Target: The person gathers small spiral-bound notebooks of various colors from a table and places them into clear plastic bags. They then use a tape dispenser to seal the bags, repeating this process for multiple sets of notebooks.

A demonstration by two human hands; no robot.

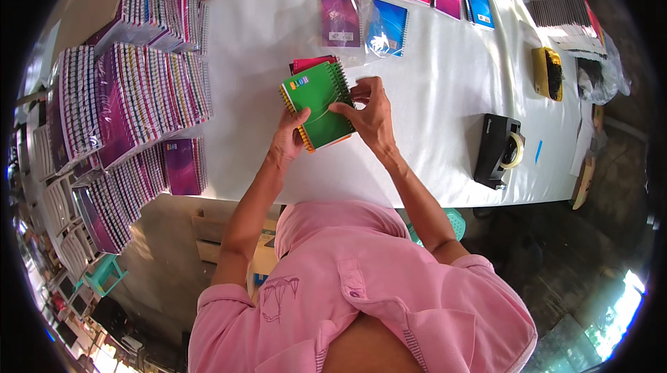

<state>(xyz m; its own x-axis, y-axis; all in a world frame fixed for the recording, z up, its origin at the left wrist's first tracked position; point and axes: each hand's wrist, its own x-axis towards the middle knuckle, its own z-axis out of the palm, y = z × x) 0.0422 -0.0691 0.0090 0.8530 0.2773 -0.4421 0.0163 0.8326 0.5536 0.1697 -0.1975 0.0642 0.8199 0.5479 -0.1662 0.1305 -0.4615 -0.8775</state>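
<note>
gathering spiral notebooks into 1 small stack
left hand [288, 138] and right hand [368, 114] clamped on green notebook [318, 103]; next, probably squaring edges.

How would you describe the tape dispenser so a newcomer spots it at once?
Start at the white table and look to the right of the hands holding the green spiral notebook. Near the table's front edge sits the tape dispenser. It is the only black, blocky thing there, with a pale roll of tape, unlike the yellow brush behind it.
</note>
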